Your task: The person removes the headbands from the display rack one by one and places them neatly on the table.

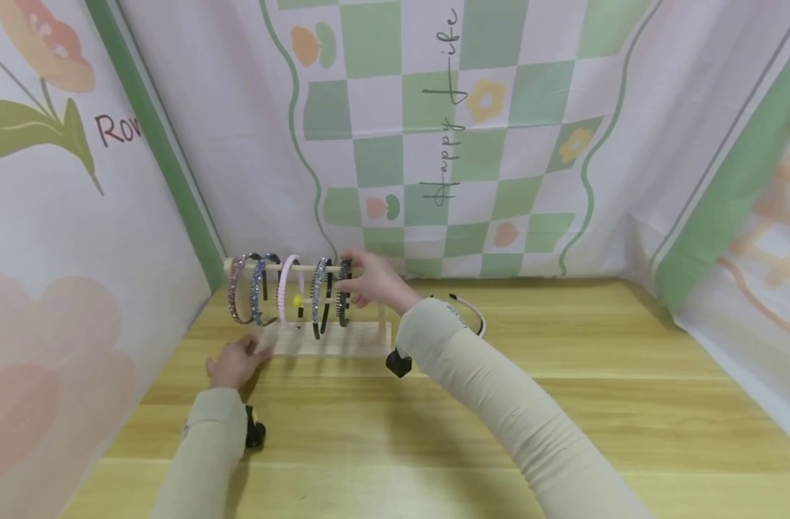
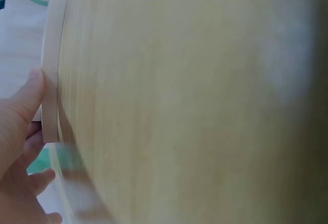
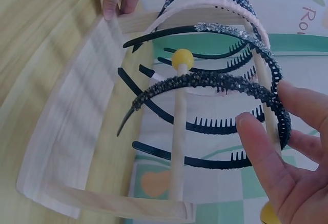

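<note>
One pale headband point(image 1: 481, 325) on table point(image 1: 564, 360), right of right hand point(image 1: 377, 281); sleeve point(image 1: 492, 382) partly blocking. Right hand grasps black headband point(image 3: 205, 81), four more headbands point(image 1: 282, 288) racked leftward; left hand point(image 1: 236, 362) pinches rack point(image 1: 333, 344).

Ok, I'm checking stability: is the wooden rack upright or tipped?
Upright: its base rests on the table, headbands hanging from the upper bar.

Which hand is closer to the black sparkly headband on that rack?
Right. The right hand has its fingers around the black headband; the left hand is farther away, at the opposite end of the wooden rack.
</note>
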### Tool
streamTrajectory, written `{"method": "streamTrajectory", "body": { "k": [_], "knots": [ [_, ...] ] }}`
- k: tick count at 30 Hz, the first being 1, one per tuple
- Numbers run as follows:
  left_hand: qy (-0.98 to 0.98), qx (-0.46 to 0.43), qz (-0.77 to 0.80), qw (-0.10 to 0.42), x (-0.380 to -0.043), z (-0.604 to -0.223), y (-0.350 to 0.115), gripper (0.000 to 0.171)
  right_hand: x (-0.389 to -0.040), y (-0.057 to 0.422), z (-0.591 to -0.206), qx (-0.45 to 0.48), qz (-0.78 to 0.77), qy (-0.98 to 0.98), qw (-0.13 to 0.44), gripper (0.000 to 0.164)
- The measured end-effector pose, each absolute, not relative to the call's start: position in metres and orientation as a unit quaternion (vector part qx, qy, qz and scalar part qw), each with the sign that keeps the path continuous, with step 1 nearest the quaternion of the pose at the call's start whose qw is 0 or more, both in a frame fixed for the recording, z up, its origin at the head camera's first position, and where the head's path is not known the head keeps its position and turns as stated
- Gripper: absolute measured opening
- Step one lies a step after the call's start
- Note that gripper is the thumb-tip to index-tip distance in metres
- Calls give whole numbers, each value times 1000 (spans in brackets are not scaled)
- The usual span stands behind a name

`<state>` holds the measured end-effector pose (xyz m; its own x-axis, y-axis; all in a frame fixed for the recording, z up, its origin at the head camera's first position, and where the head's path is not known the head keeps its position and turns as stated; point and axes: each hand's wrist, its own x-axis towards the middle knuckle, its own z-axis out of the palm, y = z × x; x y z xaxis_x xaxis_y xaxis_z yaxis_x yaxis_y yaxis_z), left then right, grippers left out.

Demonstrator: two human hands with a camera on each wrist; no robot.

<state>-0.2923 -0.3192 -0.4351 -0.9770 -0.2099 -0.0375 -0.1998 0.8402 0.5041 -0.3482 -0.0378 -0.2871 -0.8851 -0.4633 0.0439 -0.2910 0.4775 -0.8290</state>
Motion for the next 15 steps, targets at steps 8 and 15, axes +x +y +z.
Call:
{"method": "streamTrajectory", "body": {
  "k": [8,15],
  "knots": [
    [-959,118,-257,12,-295,-439,-320,78,-347,-39,-289,-223,-466,853,74,61],
    [-961,116,-249,15,-293,-438,-318,76,-347,-40,-288,-217,-470,853,66,59]
  ]
}}
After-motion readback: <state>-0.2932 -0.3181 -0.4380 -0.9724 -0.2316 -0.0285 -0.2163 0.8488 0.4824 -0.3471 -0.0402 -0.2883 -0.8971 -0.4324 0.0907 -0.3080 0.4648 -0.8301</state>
